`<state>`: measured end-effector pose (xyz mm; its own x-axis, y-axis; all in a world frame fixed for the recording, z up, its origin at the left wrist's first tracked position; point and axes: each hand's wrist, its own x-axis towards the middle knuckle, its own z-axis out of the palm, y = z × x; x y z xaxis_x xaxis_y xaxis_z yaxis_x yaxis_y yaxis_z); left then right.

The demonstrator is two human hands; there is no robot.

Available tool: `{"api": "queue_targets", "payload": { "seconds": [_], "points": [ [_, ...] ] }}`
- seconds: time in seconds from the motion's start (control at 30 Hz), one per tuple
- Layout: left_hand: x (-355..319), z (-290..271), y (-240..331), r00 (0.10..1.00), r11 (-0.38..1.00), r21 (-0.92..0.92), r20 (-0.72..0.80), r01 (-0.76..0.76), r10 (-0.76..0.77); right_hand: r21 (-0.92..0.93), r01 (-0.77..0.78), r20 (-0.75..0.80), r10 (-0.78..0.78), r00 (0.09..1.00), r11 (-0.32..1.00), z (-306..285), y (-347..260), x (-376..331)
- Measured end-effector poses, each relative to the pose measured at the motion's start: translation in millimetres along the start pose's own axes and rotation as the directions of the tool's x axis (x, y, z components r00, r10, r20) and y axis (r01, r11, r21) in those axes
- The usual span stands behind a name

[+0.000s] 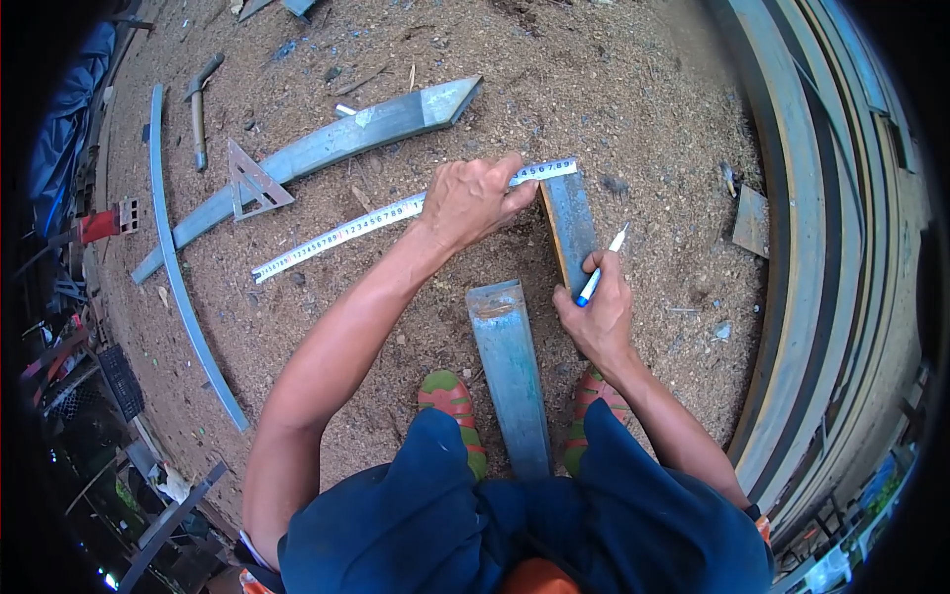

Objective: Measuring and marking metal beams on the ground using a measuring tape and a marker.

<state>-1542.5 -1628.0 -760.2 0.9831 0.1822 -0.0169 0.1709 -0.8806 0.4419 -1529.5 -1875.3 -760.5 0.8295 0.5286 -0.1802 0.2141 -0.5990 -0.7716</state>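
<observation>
My left hand (467, 206) is closed on a white measuring tape (341, 235), pinching it near one end. That end lies across the far end of a short piece of steel tube (570, 226). The rest of the tape slants down to the left, over the ground. My right hand (606, 319) grips the near part of this tube and also holds a white marker with a blue end (601, 274), its tip pointing up and away. Between my feet is a second, longer steel tube (510, 371), its open end just nearer than the held piece.
On the sandy ground to the left lie a long steel tube with an angled end (327, 148), a triangular set square (255, 183), a hammer (199, 109) and a thin metal strip (181, 272). Long steel bars (800, 228) are stacked at the right, beside a small metal plate (751, 222).
</observation>
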Motion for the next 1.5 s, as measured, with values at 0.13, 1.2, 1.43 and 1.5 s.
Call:
{"api": "queue_targets", "payload": {
  "seconds": [0.13,1.2,1.43,1.5],
  "points": [
    [-0.5,-0.3,-0.7,1.0,1.0,-0.005,0.009,0.0,0.0,0.012,-0.009,0.003,0.009,1.0,1.0,1.3,0.8,0.0],
    [2.1,-3.1,1.1,0.997,0.999,-0.006,0.073,0.041,-0.041,0.014,-0.038,0.03,0.038,0.999,0.999,0.1,0.9,-0.3],
    [1.3,-1.8,-0.6,1.0,1.0,0.006,0.021,0.016,-0.016,0.029,-0.028,0.02,0.028,0.999,0.999,-1.1,-2.7,-0.5],
    [0.5,-0.9,-0.9,0.999,1.0,0.015,0.043,0.027,-0.028,0.027,-0.024,0.027,0.024,0.999,0.999,0.2,-2.4,-0.6]
  ]
}}
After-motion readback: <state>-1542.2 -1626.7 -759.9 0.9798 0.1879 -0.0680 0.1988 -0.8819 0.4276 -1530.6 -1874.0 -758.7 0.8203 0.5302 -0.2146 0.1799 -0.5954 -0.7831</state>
